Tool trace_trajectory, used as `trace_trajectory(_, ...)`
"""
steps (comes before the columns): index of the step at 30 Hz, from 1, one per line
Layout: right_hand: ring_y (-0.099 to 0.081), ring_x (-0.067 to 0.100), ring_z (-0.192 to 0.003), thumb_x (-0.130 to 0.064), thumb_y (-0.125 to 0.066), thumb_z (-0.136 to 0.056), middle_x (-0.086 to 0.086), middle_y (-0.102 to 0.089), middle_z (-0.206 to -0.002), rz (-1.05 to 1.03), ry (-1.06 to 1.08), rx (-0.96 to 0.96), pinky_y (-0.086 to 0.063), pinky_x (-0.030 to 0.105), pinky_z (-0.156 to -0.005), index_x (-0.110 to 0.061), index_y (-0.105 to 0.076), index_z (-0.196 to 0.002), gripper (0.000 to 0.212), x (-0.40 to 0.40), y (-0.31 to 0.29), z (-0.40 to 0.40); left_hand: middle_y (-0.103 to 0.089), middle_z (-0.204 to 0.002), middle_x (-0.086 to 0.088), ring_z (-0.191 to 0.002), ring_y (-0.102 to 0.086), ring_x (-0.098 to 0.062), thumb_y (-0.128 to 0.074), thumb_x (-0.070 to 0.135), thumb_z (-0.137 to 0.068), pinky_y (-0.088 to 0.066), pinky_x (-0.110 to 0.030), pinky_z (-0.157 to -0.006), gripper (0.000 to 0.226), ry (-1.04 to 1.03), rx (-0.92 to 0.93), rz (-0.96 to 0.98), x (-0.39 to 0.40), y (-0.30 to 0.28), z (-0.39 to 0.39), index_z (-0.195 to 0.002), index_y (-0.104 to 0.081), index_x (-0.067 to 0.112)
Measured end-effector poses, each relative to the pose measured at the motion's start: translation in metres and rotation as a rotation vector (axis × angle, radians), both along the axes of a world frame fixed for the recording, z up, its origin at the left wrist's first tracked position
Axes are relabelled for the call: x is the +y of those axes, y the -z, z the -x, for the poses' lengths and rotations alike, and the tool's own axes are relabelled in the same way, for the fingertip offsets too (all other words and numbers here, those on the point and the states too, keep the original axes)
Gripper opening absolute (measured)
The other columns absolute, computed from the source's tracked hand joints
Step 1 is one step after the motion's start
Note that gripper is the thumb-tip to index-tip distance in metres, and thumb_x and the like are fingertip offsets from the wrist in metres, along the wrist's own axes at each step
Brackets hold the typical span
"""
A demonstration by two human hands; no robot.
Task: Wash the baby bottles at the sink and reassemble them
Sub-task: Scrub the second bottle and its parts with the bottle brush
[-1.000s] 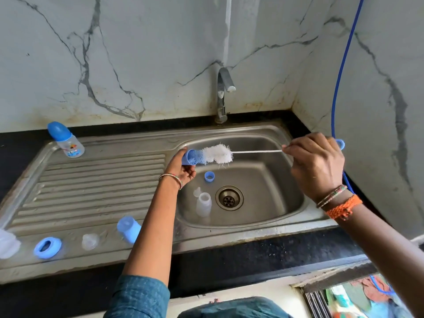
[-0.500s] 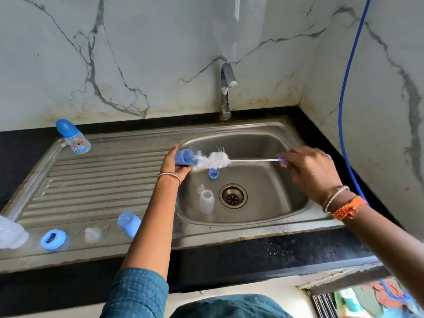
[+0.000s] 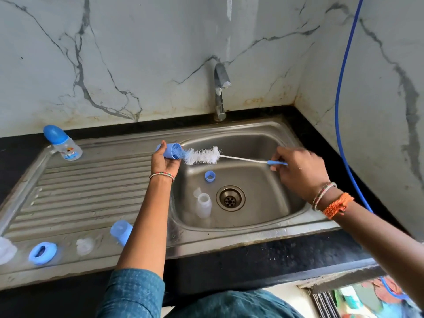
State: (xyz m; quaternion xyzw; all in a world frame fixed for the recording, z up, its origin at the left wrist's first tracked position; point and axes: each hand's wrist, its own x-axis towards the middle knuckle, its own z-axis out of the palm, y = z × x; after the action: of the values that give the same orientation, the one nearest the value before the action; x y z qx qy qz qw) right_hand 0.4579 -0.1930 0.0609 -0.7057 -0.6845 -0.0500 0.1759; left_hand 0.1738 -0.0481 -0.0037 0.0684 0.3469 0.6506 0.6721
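Far left, at the near-left corner of the drainboard (image 3: 91,193), a clear bottle body (image 3: 5,250) pokes in from the frame edge, and just beside it lies a blue collar ring (image 3: 42,253). Next along the near edge sits a clear teat (image 3: 85,246), then a blue cap (image 3: 121,231) tipped on its side, partly behind the forearm. Up at the far-left corner, a whole baby bottle (image 3: 64,144) with its blue dome cap on leans against the raised rim.

Now to the middle: the left hand (image 3: 164,162) hovers over the inner edge of the drainboard, right where it meets the basin, its grip wrapped around a blue cup-shaped cap (image 3: 171,150), mouth pointing toward the basin. The white bristles of the bottle brush (image 3: 202,156) are nosing into that open mouth, the wire stem stretching across above the basin.

Down in the basin (image 3: 275,198), a small blue ring (image 3: 210,176) rests on the floor, a frosted bottle (image 3: 203,205) lies near the left wall with a small clear piece touching its top, and the drain (image 3: 230,198) sits just beside them. The tap (image 3: 220,92) stands at the far edge.

On the right, the right hand (image 3: 300,171) has its grip pinched on the brush's blue handle. A blue hose (image 3: 339,106) runs down the right wall.
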Motion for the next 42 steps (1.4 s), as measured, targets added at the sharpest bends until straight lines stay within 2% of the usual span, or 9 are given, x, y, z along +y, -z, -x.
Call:
trace_trajectory(2,-0.061,0.031,-0.072,-0.028,-0.067,-0.083,0.001,-0.063,-0.070,0.062,0.025,0.140,-0.038,0.029,-0.060,-0.019,-0.063,-0.072,0.015,0.007,-0.004,-0.003,-0.051,-0.079,-0.010,-0.075,-0.055,-0.022,-0.049,0.016,-0.097,-0.056,-0.037,-0.071,0.017,0.043,0.008,-0.034,0.002,-0.001,0.001,-0.082,-0.049,0.010)
trace_trajectory(6,-0.033,0.011,-0.035,-0.026,-0.044,-0.100,-0.002,-0.040,-0.041,0.848,-0.032,0.910,-0.029,0.021,-0.041,-0.005,-0.059,-0.066,0.043,0.022,-0.010,-0.014,-0.056,-0.084,-0.012,-0.079,-0.060,-0.023,-0.047,0.018,-0.097,-0.058,-0.031,-0.064,0.016,0.083,-0.009,-0.087,0.009,-0.002,0.006,-0.084,-0.052,0.012)
trace_trajectory(13,-0.058,0.011,-0.064,-0.028,-0.077,-0.074,-0.014,-0.060,-0.060,0.129,0.005,0.371,-0.044,0.026,-0.062,-0.026,-0.067,-0.066,0.013,0.036,0.001,-0.012,-0.054,-0.082,-0.012,-0.076,-0.057,-0.022,-0.046,0.020,-0.098,-0.058,-0.033,-0.062,0.016,0.065,0.007,-0.079,0.023,-0.007,0.008,-0.085,-0.050,0.012)
trace_trajectory(17,-0.031,0.009,-0.031,-0.027,-0.050,-0.097,-0.006,-0.037,-0.037,0.757,0.036,0.900,-0.028,0.016,-0.039,-0.007,-0.059,-0.064,0.039,0.042,-0.003,-0.008,-0.054,-0.085,-0.012,-0.078,-0.058,-0.022,-0.046,0.021,-0.097,-0.055,-0.033,-0.067,0.015,0.081,0.040,-0.096,0.023,-0.007,0.008,-0.085,-0.052,0.013)
trace_trajectory(19,-0.030,0.010,-0.032,-0.028,-0.044,-0.100,-0.004,-0.039,-0.038,0.832,-0.021,0.866,-0.028,0.017,-0.038,-0.006,-0.060,-0.066,0.043,0.041,-0.002,-0.009,-0.055,-0.087,-0.012,-0.081,-0.058,-0.023,-0.046,0.021,-0.097,-0.050,-0.039,-0.077,0.015,0.093,0.027,-0.105,0.023,-0.006,0.009,-0.085,-0.052,0.014)
trace_trajectory(25,-0.064,0.015,-0.075,-0.025,-0.073,-0.082,-0.002,-0.073,-0.081,0.045,-0.027,0.266,-0.050,0.028,-0.067,-0.022,-0.077,-0.089,0.009,0.029,-0.001,-0.007,-0.055,-0.097,-0.015,-0.095,-0.056,-0.028,-0.055,0.030,-0.093,-0.042,-0.047,-0.102,0.036,0.083,0.019,-0.015,0.028,-0.001,0.013,-0.118,-0.046,0.006)
trace_trajectory(31,-0.023,0.003,-0.029,-0.017,-0.035,-0.101,-0.003,-0.037,-0.043,1.000,-0.040,1.191,-0.020,0.012,-0.030,-0.002,-0.059,-0.079,0.036,0.032,-0.012,-0.014,-0.061,-0.089,-0.012,-0.088,-0.058,-0.026,-0.049,0.030,-0.096,-0.042,-0.046,-0.098,0.023,0.110,-0.037,-0.146,0.022,-0.007,0.011,-0.098,-0.055,0.008)
trace_trajectory(38,-0.063,0.014,-0.080,-0.019,-0.074,-0.080,-0.004,-0.070,-0.085,0.212,-0.072,0.305,-0.053,0.031,-0.075,-0.025,-0.075,-0.097,0.019,0.030,0.003,-0.004,-0.052,-0.075,-0.006,-0.069,-0.054,-0.018,-0.059,0.042,-0.089,-0.047,-0.041,-0.092,0.033,0.006,-0.004,-0.005,0.028,-0.017,0.017,-0.085,-0.049,0.011)
trace_trajectory(42,-0.034,0.008,-0.033,-0.013,-0.050,-0.095,-0.001,-0.048,-0.046,0.799,-0.050,0.906,-0.029,0.015,-0.035,-0.008,-0.070,-0.076,0.028,0.031,0.000,-0.003,-0.052,-0.055,-0.002,-0.058,-0.049,-0.015,-0.054,0.024,-0.093,-0.047,-0.031,-0.072,0.028,0.035,0.006,-0.025,0.023,-0.018,0.014,-0.069,-0.046,0.013)
